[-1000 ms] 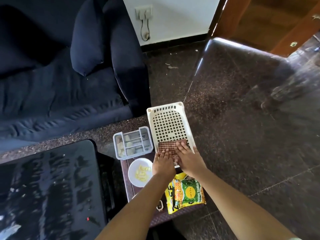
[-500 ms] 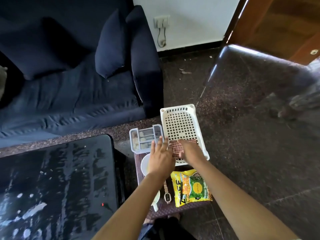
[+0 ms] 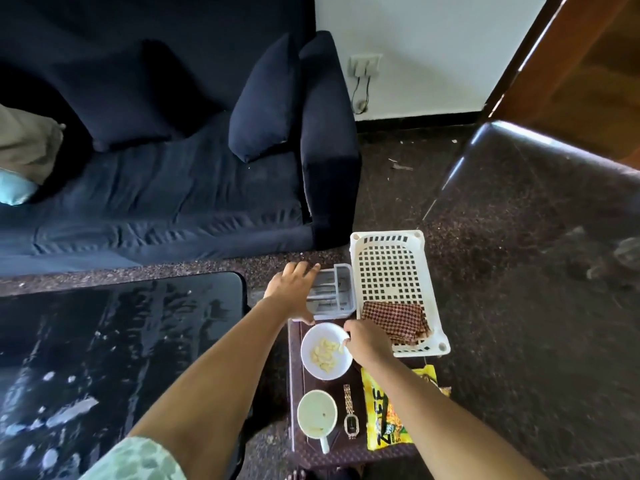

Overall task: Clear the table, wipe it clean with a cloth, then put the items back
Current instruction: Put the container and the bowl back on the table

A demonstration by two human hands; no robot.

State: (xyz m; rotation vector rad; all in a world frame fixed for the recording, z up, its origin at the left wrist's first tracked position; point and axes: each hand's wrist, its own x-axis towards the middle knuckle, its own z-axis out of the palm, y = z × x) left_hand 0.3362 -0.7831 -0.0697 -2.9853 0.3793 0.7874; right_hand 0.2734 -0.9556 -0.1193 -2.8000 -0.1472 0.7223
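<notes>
A second ago both hands were down on the cloth in the basket. They have since left it, the left going out to the tray and the right drawing back to the bowl.

From the head camera, the cloth lies folded in the near end of the basket, at the far right of the small tabletop. The grey tray sits just left of the basket, touching it. The bowl is just nearer than the tray, with the mug, watch and packet nearer still.

The left hand is spread wide over the tray's left side. Its fingers run straight to the far edge and its thumb sits at the near corner, lying on the tray rather than clamped, as far as I can see. That arm is stretched well forward. The right hand is curled at the bowl's right rim and pinches it, wrist bent inward.

I'd guess the bowl is light but hard and breakable, with loose pale pieces inside that would slide if it tipped. A rim pinch will do, kept level. The tray looks like thin, stiff plastic with little weight, best spanned edge to edge. The cloth is soft and can be taken anywhere.
</notes>
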